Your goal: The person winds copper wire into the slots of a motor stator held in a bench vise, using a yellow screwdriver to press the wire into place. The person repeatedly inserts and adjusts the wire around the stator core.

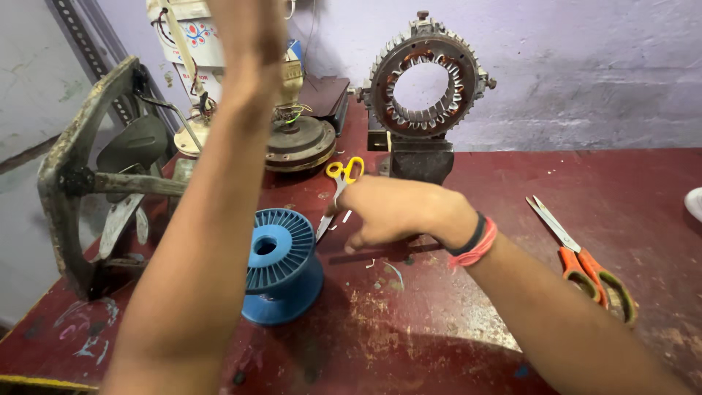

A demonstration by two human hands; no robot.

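The left hand (245, 44) is raised high, blurred; its fingers pass the frame top, so its spread cannot be told. Below its forearm stands an empty blue plastic spool (281, 265). The right hand (391, 212) curls loosely, reaching at yellow-handled scissors (338, 194) lying just beyond its fingertips. These look light, stiff, sharp-bladed; grip the loops. Orange-handled scissors (585, 260) lie well right of the wrist, with open maroon tabletop (409, 329) between.
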